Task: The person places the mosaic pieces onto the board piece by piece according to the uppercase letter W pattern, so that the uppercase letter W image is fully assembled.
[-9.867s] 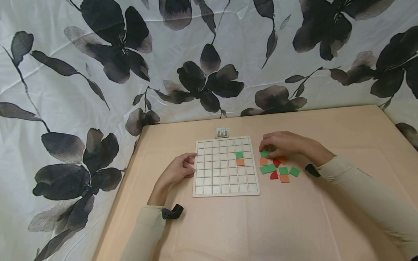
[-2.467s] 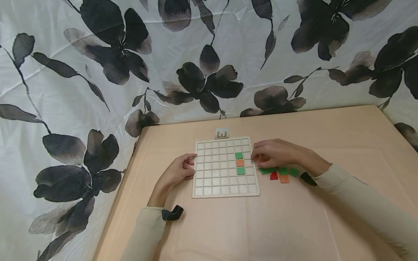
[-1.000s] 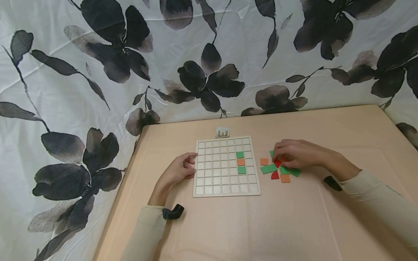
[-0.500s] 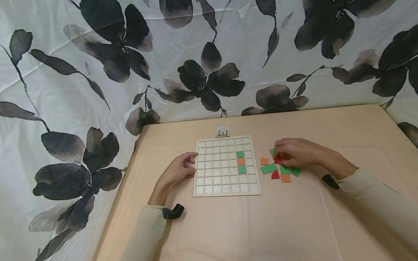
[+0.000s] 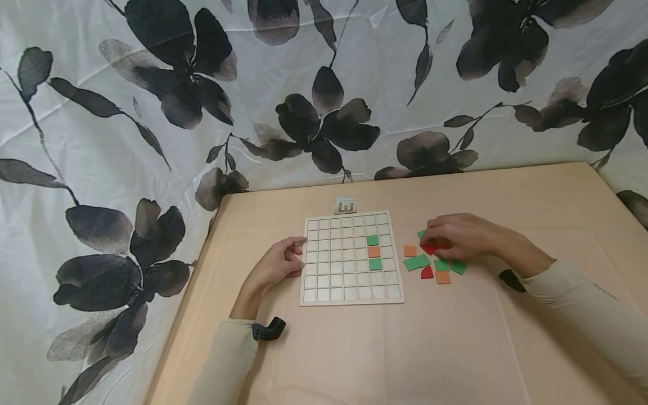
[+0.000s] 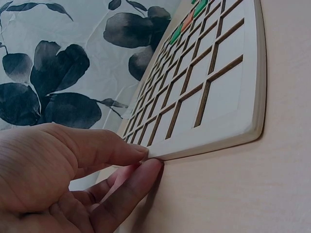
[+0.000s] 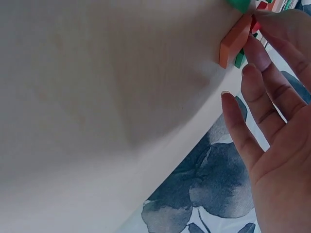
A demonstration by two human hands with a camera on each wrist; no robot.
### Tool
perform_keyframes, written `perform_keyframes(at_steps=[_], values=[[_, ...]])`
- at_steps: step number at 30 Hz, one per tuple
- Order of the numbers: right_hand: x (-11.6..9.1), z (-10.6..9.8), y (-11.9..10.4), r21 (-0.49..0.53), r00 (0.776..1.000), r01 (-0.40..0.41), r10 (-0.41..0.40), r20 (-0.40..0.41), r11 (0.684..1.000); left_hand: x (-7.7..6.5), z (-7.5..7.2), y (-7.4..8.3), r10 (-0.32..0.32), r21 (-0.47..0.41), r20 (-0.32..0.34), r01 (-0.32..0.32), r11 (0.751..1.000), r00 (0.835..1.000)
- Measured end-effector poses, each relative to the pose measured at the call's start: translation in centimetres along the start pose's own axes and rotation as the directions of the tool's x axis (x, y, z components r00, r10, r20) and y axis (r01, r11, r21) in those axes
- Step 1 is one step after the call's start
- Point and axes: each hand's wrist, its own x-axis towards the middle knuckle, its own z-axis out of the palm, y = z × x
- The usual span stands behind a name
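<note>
My left hand (image 5: 273, 263) pinches the left edge of a white gridded board (image 5: 336, 279); in the left wrist view the thumb lies on the rim (image 6: 214, 138) and a finger is against the side. Two green tiles (image 5: 372, 240) with an orange tile (image 5: 373, 252) between them sit in one column toward the board's right. Over the loose tiles right of the board, my right hand (image 5: 463, 236) pinches a red tile (image 5: 429, 249) between thumb and fingertip. The right wrist view shows an orange tile (image 7: 235, 41) close by the fingertips, the other fingers spread.
Around the right hand lie several loose tiles, among them an orange tile (image 5: 410, 251), green tiles (image 5: 417, 262), a rounded red tile (image 5: 427, 272) and another orange one. A small patterned card (image 5: 346, 205) is behind the board. Floral cloth (image 5: 324, 73) hangs beyond the table (image 5: 385, 354).
A second green tile has come onto the board below the orange one. My right hand has gone from the board back to the loose tiles and taken hold of the red tile. The left hand stays.
</note>
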Motion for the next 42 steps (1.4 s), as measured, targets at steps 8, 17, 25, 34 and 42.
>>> perform_keyframes(at_steps=[8, 17, 25, 34, 42], values=[[0.13, 0.25, -0.05, 0.015, 1.0, 0.0, 0.0, 0.0, 1.0, -0.14, 0.1, 0.11, -0.004, -0.01, 0.004, 0.004, 1.0, 1.0], [0.33, 0.24, -0.18, 0.046, 1.0, 0.016, -0.015, -0.016, 0.999, -0.15, 0.13, 0.11, 0.0, -0.011, 0.005, 0.0, 1.0, 1.0], [0.18, -0.09, 0.0, 0.055, 1.0, -0.013, 0.012, 0.006, 0.998, -0.07, 0.14, 0.01, -0.001, -0.004, 0.006, 0.001, 1.0, 1.0], [0.19, -0.35, -0.11, 0.096, 1.0, 0.018, -0.02, 0.017, 0.995, -0.08, 0.08, 0.16, -0.008, 0.004, 0.006, 0.008, 1.0, 1.0], [0.32, -0.55, -0.18, 0.085, 0.999, -0.025, 0.022, 0.043, 0.996, 0.08, 0.05, 0.13, -0.012, 0.006, 0.001, 0.011, 1.0, 1.0]])
